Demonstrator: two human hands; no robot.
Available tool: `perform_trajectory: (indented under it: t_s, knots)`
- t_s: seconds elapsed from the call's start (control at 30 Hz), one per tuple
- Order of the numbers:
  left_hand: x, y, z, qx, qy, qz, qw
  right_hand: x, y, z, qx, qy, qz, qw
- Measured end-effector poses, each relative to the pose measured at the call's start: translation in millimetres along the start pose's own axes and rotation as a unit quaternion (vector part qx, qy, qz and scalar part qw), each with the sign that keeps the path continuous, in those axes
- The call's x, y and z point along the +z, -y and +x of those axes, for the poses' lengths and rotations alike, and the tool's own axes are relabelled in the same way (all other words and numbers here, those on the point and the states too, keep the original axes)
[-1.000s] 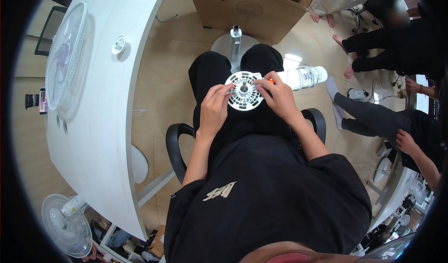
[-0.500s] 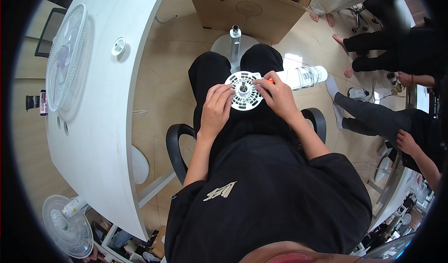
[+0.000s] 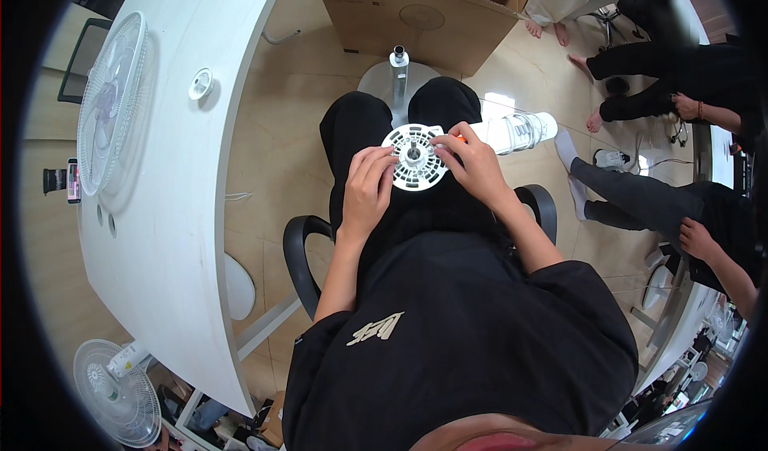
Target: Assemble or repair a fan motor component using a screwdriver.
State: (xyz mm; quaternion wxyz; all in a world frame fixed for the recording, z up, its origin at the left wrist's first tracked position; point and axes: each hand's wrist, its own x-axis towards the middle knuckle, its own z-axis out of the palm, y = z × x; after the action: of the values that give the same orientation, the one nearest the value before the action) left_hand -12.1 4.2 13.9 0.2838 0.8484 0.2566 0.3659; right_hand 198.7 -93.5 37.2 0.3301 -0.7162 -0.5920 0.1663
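Observation:
A white fan motor head [image 3: 414,180] rests on my lap, its round slotted face turned up and a metal shaft [image 3: 414,152] standing at the centre. Its white body and neck [image 3: 496,136] stretch to the right, with a coiled white cord [image 3: 528,131] around the far part. At the face's left rim, my left hand [image 3: 369,188] has its fingers bent and closed on the edge. My right hand [image 3: 475,168] grips the right rim between thumb and fingers. A small orange patch [image 3: 462,139] shows beside the right fingers; what it is cannot be made out.
A fan stand [image 3: 399,75] with a round base rises beyond my knees, before an open cardboard box [image 3: 424,23]. The white table [image 3: 176,171] at left carries a fan grille [image 3: 116,107] and a small white round part [image 3: 202,84]. Other people stand and sit at right.
The whole view has shifted slightly. Both hands keep nearly the same hold on the motor head. At right, another person's hand has moved up.

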Motion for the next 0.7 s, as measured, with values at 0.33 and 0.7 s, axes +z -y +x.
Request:
perform_trajectory:
  t_s: [0.33,0.7]
  knots:
    - [8.0,-12.5,17.5,-0.067,0.012,-0.004,0.998,-4.6,-14.3,4.6,0.053,-0.012,0.149,0.987]
    - [33.7,-10.8,26.9,-0.1,0.057,-0.066,0.991,-18.3,-25.1,-1.3,0.15,-0.01,0.314,0.938]
